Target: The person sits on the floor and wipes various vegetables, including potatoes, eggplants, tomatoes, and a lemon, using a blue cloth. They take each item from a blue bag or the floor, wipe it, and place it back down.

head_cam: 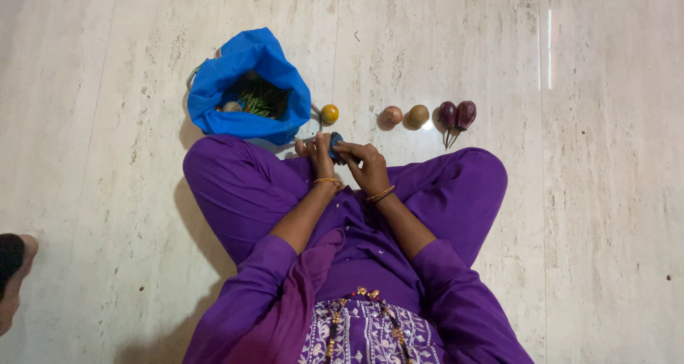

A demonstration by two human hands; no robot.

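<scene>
Pale marble-patterned floor (107,122) fills the view, with the person seated cross-legged on it in purple clothing (442,186). Beyond the hands and to their left stands an open blue bag (246,65), its mouth facing up; green vegetables (260,97) lie inside it, and a pale rounded item shows at the inner left edge. Its near side sits just past the left knee. Beyond the hands and to their right, a row of produce lies on the floor: two dark purple eggplants (457,113) touching each other at the far right end, then a yellowish-brown round vegetable (418,115) just beside a reddish one (392,115), both closer in. A small orange-yellow round fruit (329,113) lies straight beyond the hands, near the bag's right side. Both hands meet above the lap, between the knees: the left hand (317,152) and the right hand (362,161) are each closed around one small dark blue object (335,145), held between the fingertips; its kind cannot be told. Gold bangles (328,182) ring both wrists.
</scene>
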